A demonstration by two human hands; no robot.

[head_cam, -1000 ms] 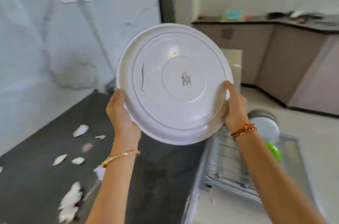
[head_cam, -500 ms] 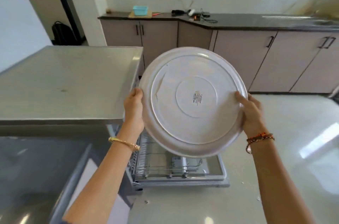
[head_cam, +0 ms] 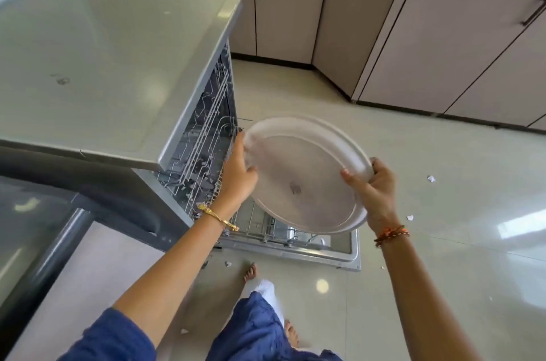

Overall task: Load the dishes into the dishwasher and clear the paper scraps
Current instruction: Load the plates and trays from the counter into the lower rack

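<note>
Plate (head_cam: 304, 174) tilted over open dishwasher rack (head_cam: 206, 136); both hands clamped on opposite rims: left (head_cam: 237, 171), right (head_cam: 373, 192).

One plate (head_cam: 304, 177), two hands, one dishwasher (head_cam: 204, 136).

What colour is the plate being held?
White plate, clearest in the head view.

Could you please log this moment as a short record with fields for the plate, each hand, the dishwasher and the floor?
plate: white plate, underside towards the camera, tilted, held above the lower rack
left hand: left hand grips the left rim
right hand: right hand grips the right rim
dishwasher: open dishwasher, rack pulled out
floor: paper scraps scattered
</note>
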